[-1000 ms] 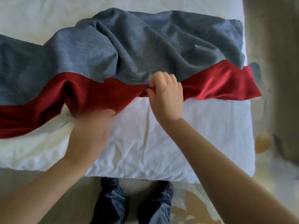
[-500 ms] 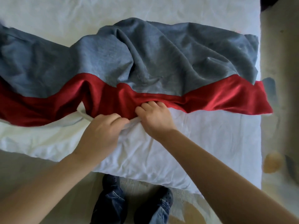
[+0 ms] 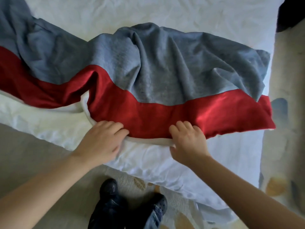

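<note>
The blanket, grey with a red band along its near side, lies rumpled across the bed. Its left end runs out of the frame at the upper left.

Left of centre, the left hand has its fingers curled over the white hem below the red band, gripping it near the bed's lower edge. A short stretch of hem runs taut from it to the right hand. That hand has its fingers bent down onto the red band and its thumb under the hem, pinching the same edge. To the right, the blanket's end lies flat close to the bed's right side.

The step in hand looks like straightening or spreading the blanket by its near edge. The next move probably calls for sliding the hands apart along the hem while keeping it taut. The fold at the left of the red band needs pulling out, and the bunched grey part needs drawing flat.

No container shows. Below, the floor and the person's shoes sit at the bottom of the frame.
</note>
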Available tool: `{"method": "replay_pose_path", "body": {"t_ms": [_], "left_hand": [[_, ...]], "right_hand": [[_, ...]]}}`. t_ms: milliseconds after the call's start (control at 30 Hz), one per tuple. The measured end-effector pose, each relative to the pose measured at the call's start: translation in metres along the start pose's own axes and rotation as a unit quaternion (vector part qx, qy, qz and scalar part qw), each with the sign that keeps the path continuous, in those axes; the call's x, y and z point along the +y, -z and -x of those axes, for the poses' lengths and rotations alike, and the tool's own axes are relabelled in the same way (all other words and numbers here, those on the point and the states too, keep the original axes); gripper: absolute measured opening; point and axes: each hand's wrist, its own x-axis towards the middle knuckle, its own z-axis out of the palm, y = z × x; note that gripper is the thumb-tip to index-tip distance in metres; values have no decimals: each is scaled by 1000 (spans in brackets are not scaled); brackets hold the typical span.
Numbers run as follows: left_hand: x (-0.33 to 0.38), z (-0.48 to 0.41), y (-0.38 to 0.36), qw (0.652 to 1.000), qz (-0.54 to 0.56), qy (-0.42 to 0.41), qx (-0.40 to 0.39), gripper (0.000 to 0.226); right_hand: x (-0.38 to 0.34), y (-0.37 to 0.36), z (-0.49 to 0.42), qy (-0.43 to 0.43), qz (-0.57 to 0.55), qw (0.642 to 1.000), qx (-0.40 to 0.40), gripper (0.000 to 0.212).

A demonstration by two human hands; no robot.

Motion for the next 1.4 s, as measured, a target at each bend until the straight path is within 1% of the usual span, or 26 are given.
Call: {"method": "replay_pose_path", "body": {"t_ms": [67,133,233,300,367,400,467,500,567,600,667,733,833,900,967,1067,1133,1233,1333,1400], "left_hand": [[24,-13,-5,999,13,-38,8,27],[47,-29,-11,998,22,-60,12,19],[69,-48,-15,998,10,-55,3,11],[71,-51,-15,999,3,-50,-10,13],[65,-46,-15,998,-2,-58,-17,9],[62,-43,-13,998,-2,-58,-26,11],[59,-37,-10,997,5,-51,-52,25],[60,-35,-8,997,8,-44,-67,28],[71,-35,-6,995,8,-45,-85,28],[79,-37,-6,995,7,-56,-84,28],[104,-47,-6,994,12,-84,-74,27],[133,-62,-7,992,26,-117,-49,21],[179,-94,-9,989,36,-143,-12,16],[205,-114,-12,989,21,-145,-2,13],[226,-128,-16,992,-1,-129,-19,12],[245,-135,-22,994,-35,-92,-50,26],[252,-133,-24,995,-31,-81,-50,32],[257,-126,-28,995,3,-90,-51,29],[259,-118,-34,991,43,-109,-59,16],[262,-116,-34,990,42,-121,-65,15]], "right_hand": [[15,-1,12,16,20,1000,8,28],[34,-1,23,6,40,999,23,25],[63,0,32,-20,48,997,50,17],[76,0,36,9,19,998,64,12],[77,0,44,53,-16,997,57,16],[74,-1,50,70,-30,996,47,14],[63,-5,68,90,-69,993,21,23],[59,-7,77,95,-86,992,10,26],[60,-8,89,103,-98,990,-6,27],[66,-7,93,102,-101,990,-10,26],[86,-4,97,86,-100,991,-18,29],[113,-3,99,54,-73,996,-15,31],[159,-1,103,-13,-16,1000,1,22],[182,-1,103,-39,24,999,10,13],[192,-2,104,-31,41,999,3,16],[190,-6,110,-11,31,999,3,19],[190,-8,117,-6,17,1000,5,18],[193,-8,137,9,-19,1000,1,16],[186,-10,162,33,-71,997,-2,14],[180,-14,175,48,-90,995,3,14]]}}
